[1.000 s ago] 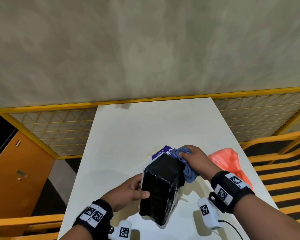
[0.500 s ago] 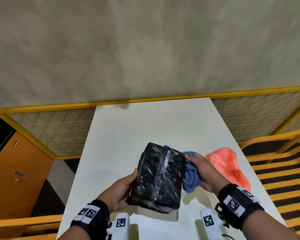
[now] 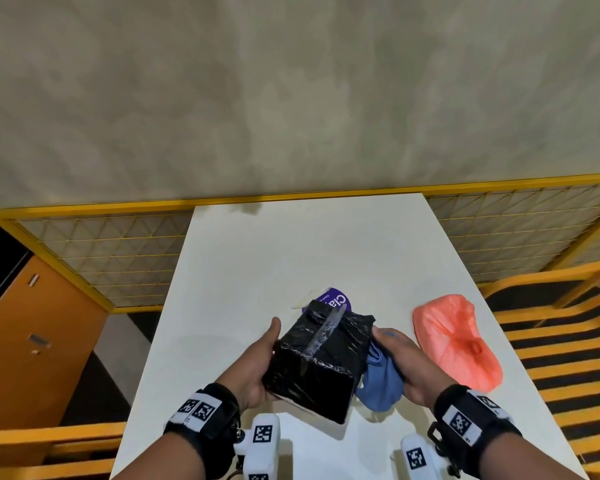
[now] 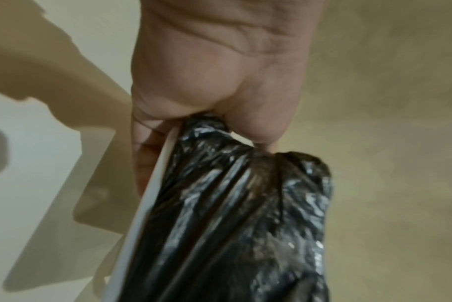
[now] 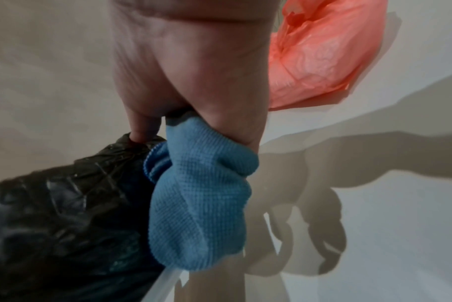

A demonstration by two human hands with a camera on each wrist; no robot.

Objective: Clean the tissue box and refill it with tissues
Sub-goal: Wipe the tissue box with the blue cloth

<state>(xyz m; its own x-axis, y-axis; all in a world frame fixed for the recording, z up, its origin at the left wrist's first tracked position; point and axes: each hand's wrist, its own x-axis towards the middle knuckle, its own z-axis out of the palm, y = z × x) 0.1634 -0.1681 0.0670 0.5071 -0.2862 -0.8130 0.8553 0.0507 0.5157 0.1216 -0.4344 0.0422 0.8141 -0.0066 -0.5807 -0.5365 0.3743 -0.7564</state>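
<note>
Seen from above, over a white table (image 3: pixel 291 244). At seven o'clock, left hand (image 3: pixel 257 362) cupped under and gripping the tissue box (image 3: pixel 317 362), a block wrapped in crinkled black plastic, held tilted above the table at centre. Just behind it at twelve o'clock, a purple tissue pack (image 3: pixel 338 299) lying on the table. Touching the box's right side, a blue cloth (image 3: pixel 381 382) bunched in the closed right hand (image 3: pixel 409 358) at five o'clock. At three o'clock, a crumpled orange plastic bag (image 3: pixel 454 337). Judging by this: wiping under way, refilling not yet begun.
</note>
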